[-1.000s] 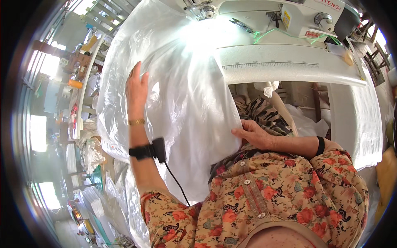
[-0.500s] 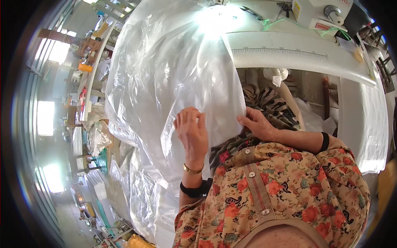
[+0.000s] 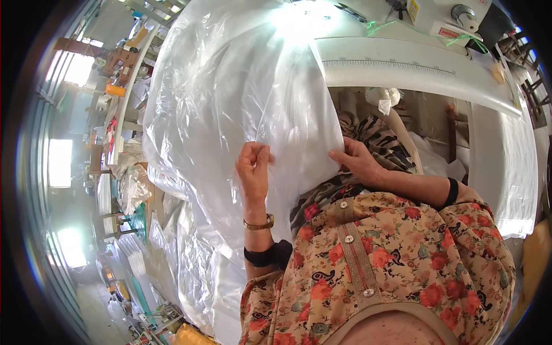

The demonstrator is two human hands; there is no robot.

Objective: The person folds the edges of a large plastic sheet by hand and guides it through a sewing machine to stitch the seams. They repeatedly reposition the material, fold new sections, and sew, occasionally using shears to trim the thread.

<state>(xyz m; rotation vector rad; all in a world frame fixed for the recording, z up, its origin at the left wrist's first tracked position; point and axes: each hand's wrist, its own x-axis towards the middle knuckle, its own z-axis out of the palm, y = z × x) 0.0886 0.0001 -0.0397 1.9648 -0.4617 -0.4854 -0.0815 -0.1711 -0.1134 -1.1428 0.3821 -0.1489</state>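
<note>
A large, translucent white plastic sheet (image 3: 201,121) drapes down from the brightly lit machine bed and over my lap. Near the middle of it, my left hand (image 3: 253,164) has its fingers curled and the thumb pressed to them, pinching the film, though the exact grip is partly hidden. At the sheet's right edge, my right hand (image 3: 359,163) holds the border between thumb and fingers. The sheet rises from both hands in long folds toward the lamp glare (image 3: 305,23), which washes out the spot where it meets the machine.
The white table edge carries a printed ruler (image 3: 397,66). A sewing machine head (image 3: 448,20) stands at the back right, with green threads (image 3: 379,27) and snips (image 3: 351,12) nearby. White sheeting (image 3: 503,172) hangs at right. Shelves with an orange spool (image 3: 115,90) line the left.
My left hand has shifted slightly left and turned, its fingers closing on the film. My right hand stays at the edge, a little higher. The sheet's right side looks straighter.
</note>
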